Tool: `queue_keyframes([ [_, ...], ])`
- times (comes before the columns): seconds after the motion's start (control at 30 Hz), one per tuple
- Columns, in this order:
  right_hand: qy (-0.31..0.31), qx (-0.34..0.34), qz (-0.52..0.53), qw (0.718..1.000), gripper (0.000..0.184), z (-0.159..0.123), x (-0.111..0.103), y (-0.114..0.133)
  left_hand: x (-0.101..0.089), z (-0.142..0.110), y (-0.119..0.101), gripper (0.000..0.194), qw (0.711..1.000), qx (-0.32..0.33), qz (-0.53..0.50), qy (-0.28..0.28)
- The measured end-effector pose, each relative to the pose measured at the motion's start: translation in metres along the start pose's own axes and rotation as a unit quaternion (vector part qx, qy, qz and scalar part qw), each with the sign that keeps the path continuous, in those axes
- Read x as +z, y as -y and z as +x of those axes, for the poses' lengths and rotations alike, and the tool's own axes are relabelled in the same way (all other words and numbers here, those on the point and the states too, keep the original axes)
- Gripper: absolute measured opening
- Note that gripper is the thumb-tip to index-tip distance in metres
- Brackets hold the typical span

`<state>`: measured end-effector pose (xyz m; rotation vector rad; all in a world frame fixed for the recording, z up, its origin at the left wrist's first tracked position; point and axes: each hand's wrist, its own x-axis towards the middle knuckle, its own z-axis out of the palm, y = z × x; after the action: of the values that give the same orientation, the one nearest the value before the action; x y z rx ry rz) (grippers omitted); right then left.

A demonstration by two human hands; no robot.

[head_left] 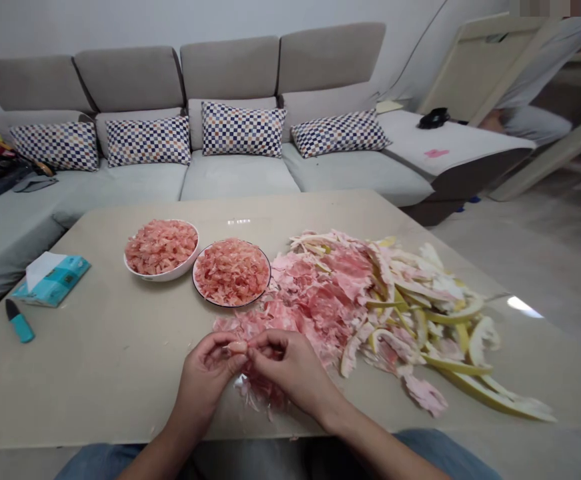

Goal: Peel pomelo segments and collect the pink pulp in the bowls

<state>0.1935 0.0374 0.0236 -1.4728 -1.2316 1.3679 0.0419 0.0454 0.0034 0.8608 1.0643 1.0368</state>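
Near the table's front edge, my left hand (203, 377) pinches a small pale pink piece of pomelo flesh (237, 347) between thumb and fingers. My right hand (293, 373) is closed at the right end of that same piece, its fingertips pressed together. Beneath and beyond both hands spreads a heap of pink pomelo membrane (315, 313). Behind it to the left stand a plate with a dark rim (193, 283) piled with pomelo flesh (233, 270) and a white bowl (170, 274) heaped with more of it.
Thick yellow-green pomelo rinds (490, 393) lie across the table's right side. At the left are a blue tissue pack (60, 283) and a small knife with a teal handle (21, 328). A grey sofa (240, 177) stands behind the table (95, 373). A person's leg (535, 123) shows at far right.
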Motion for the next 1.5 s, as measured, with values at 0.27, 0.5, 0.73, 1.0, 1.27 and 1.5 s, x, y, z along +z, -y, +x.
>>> queue_keyframes([
  [0.27, 0.055, 0.079, 0.074, 0.993, 0.009, 0.003, -0.009, 0.003, 0.000, 0.000, 0.000, 0.029, 0.999, -0.010, -0.026, 0.016],
  [0.5, 0.107, 0.109, 0.112, 0.982, 0.013, 0.001, -0.009, 0.003, -0.004, -0.002, -0.004, 0.023, 0.986, -0.055, -0.108, 0.111],
  [0.73, 0.107, 0.117, 0.137, 0.978, 0.011, 0.002, -0.007, 0.003, -0.005, 0.000, -0.002, 0.025, 0.979, -0.080, -0.135, 0.130],
  [1.0, 0.115, 0.066, 0.157, 0.979, 0.008, 0.002, -0.011, 0.005, -0.009, 0.007, 0.004, 0.025, 0.973, -0.075, -0.164, 0.144],
  [1.27, 0.064, -0.054, 0.015, 0.996, 0.017, -0.007, -0.023, 0.023, -0.003, 0.007, -0.001, 0.038, 0.984, -0.044, -0.118, 0.130],
  [1.5, 0.017, -0.082, -0.020, 0.996, 0.013, -0.004, -0.018, 0.017, -0.003, 0.005, -0.003, 0.033, 0.985, -0.048, -0.094, 0.135],
])
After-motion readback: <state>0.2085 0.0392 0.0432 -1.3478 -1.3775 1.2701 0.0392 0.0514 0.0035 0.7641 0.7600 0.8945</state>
